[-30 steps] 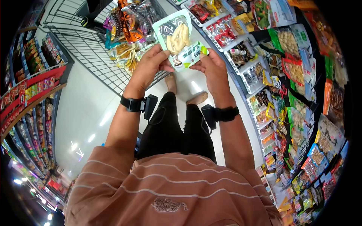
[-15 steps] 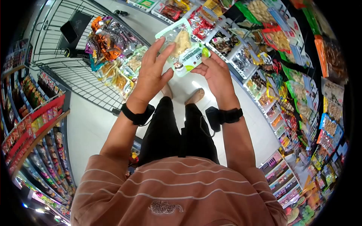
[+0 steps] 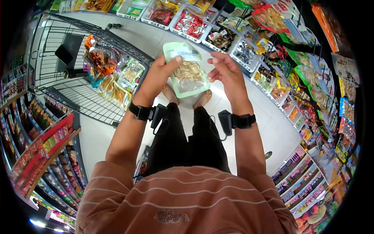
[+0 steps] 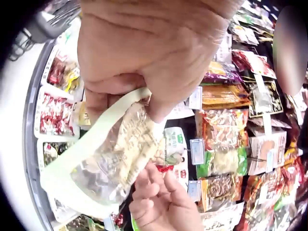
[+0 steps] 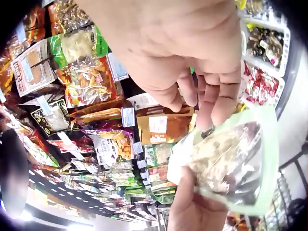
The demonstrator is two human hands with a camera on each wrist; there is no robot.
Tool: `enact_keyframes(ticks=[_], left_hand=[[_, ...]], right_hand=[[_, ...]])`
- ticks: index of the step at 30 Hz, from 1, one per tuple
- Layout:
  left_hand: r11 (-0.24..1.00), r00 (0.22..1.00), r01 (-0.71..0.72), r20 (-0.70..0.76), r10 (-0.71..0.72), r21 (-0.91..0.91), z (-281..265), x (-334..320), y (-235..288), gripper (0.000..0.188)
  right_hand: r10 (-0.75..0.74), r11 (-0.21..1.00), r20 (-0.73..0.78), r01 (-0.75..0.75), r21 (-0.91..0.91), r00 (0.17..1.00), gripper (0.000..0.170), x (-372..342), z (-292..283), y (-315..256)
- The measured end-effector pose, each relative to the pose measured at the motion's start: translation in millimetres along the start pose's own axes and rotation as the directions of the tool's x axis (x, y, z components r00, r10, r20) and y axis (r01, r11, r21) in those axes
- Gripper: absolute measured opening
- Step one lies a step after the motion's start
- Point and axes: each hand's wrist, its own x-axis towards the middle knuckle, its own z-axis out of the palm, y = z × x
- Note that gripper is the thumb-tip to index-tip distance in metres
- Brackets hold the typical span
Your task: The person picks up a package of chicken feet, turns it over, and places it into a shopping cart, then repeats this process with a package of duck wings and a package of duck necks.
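Note:
My left hand (image 3: 156, 78) pinches a clear snack pouch (image 3: 191, 76) with a pale green border, its thumb laid over the upper left part. Pale, wrinkled food shows through the plastic. To the right, my right hand (image 3: 229, 74) hovers with loosely bent fingers, fingertips close by the pouch's right edge and holding nothing. Seen from the left wrist, the pouch (image 4: 110, 149) hangs tilted from the left thumb and fingers. In the right wrist view, the right hand's fingers (image 5: 224, 103) come down near the pouch's border.
A wire shopping cart (image 3: 93, 97) stands to the left, holding several snack packets (image 3: 103, 64) and a dark phone-like object (image 3: 64, 54). White bins (image 3: 191, 25) of small wrapped snacks and hanging bags (image 3: 272, 17) line the right side. Another stocked shelf (image 3: 43, 144) is at far left.
The pouch has been turned from its printed green side to its other face. My left hand spread its fingers and now grips it again; my right hand has let go.

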Motion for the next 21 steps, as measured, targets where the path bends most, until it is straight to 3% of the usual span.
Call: enact_keyframes(ticks=[4, 7, 13, 16, 17, 21], left_hand=[[0.986, 0.99, 0.135, 0.04, -0.132, -0.097, 12.0, 8.9, -8.9, 0.039], [0.986, 0.988, 0.15, 0.051, -0.146, -0.077, 19.4, 15.8, -19.4, 0.04], [0.981, 0.986, 0.166, 0.052, -0.161, -0.106, 35.5, 23.6, -27.5, 0.039], [0.996, 0.996, 0.09, -0.013, -0.09, 0.0, 46.5, 26.8, -25.2, 0.037], [0.992, 0.999, 0.034, -0.034, -0.03, 0.122, 46.6, 28.3, -32.6, 0.036], [0.813, 0.963, -0.224, -0.005, 0.269, 0.537, 77.6, 33.0, -39.4, 0.035]], right_hand=[[0.108, 0.994, 0.057, -0.109, 0.001, 0.992, 0.039, -3.2, -21.3, 2.7], [0.179, 0.983, 0.087, -0.181, 0.018, 0.98, 0.039, -5.5, -28.0, 1.6], [0.164, 0.986, 0.078, -0.167, 0.031, 0.983, 0.036, -5.9, -47.4, 7.1], [0.07, 0.994, -0.034, -0.073, -0.086, 0.997, 0.034, -4.6, -51.2, 12.2], [0.025, 0.993, -0.017, -0.027, -0.116, 1.0, 0.033, -2.6, -54.0, 18.0], [-0.052, 0.995, 0.062, 0.058, -0.085, 0.997, 0.047, 0.2, -38.7, 21.6]])
